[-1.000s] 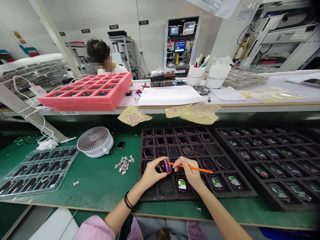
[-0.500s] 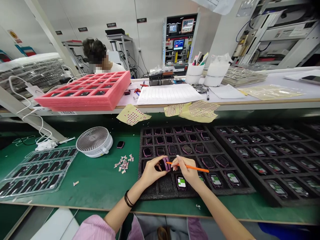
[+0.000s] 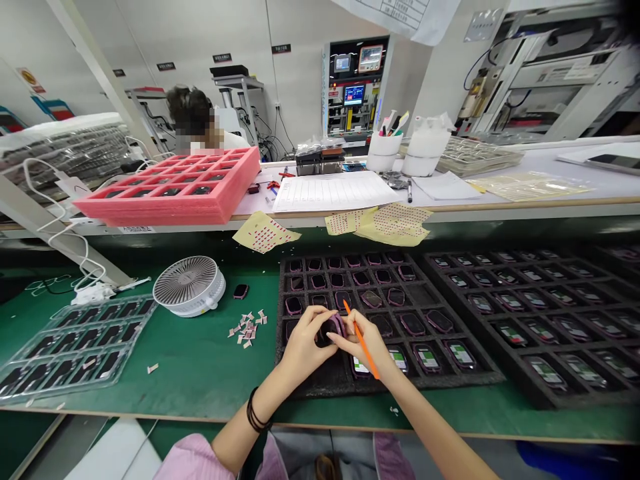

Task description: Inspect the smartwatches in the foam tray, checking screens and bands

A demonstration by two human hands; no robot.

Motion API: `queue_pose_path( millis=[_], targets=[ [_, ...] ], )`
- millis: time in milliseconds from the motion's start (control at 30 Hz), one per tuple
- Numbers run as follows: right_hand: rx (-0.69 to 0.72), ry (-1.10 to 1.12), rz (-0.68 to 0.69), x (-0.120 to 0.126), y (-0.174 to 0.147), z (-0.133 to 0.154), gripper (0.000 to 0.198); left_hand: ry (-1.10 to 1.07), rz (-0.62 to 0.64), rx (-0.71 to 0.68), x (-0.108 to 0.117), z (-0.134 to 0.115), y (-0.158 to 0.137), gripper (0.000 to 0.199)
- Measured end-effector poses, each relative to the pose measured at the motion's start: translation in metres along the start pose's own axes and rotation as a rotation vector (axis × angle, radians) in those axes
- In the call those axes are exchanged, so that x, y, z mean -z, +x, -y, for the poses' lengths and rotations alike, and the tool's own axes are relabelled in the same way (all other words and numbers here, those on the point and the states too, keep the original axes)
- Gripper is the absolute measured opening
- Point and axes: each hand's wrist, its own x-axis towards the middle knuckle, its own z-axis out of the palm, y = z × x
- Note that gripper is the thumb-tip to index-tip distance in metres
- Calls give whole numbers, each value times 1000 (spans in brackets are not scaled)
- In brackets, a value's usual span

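My left hand (image 3: 307, 341) is closed round a smartwatch body (image 3: 331, 327) with a dark screen and purple rim, tilted on edge above the black foam tray (image 3: 330, 383). In my right hand (image 3: 369, 343) lies a slim orange stick (image 3: 367, 350), its tip pointing up and away. The right thumb and fingers also touch the purple edge of the watch body. Below and around both hands, the tray's pockets hold more watch bodies, several with lit green and white screens (image 3: 427, 358). My fingers hide part of the held watch.
Left of the tray lie small pale tabs (image 3: 247, 328), a single watch body (image 3: 241, 291), a round grey fan (image 3: 190, 285) and a clear plastic tray (image 3: 113, 377). A second foam tray (image 3: 510, 370) stands right. The shelf carries a pink foam tray (image 3: 200, 212). A person (image 3: 193, 120) sits beyond.
The orange stick has swung from lying sideways against the watch body to pointing up and away from it. My right fingers have moved in to touch the watch body, which stays in my left hand.
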Motion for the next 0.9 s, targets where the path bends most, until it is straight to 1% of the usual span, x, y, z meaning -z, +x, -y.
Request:
queue_pose_path(
  millis=[133,267,333,467,633,700,800,900],
  targets=[
    [-36,134,-32,0,-5,7,54,-67,-18,-27,10,-17,-1,58],
    [-72,209,-52,2,-12,17,54,-111,-33,-45,20,-28,-1,49],
    [-70,201,-69,2,-14,20,55,-103,-38,-55,21,-30,-1,45],
    [-69,212,-74,1,-17,22,56,-88,-47,-58,20,-32,-2,44],
    [-81,305,-54,0,-19,23,49,-85,-82,-64,23,-30,-5,40],
    [-59,306,-46,0,-20,25,48,-90,-133,-30,26,-27,-8,37],
    [-44,246,-21,-2,-20,29,50,-112,-210,67,33,-23,-11,37],
    [-43,232,9,-3,-21,33,50,-128,-245,129,41,-19,-14,39]
  ],
)
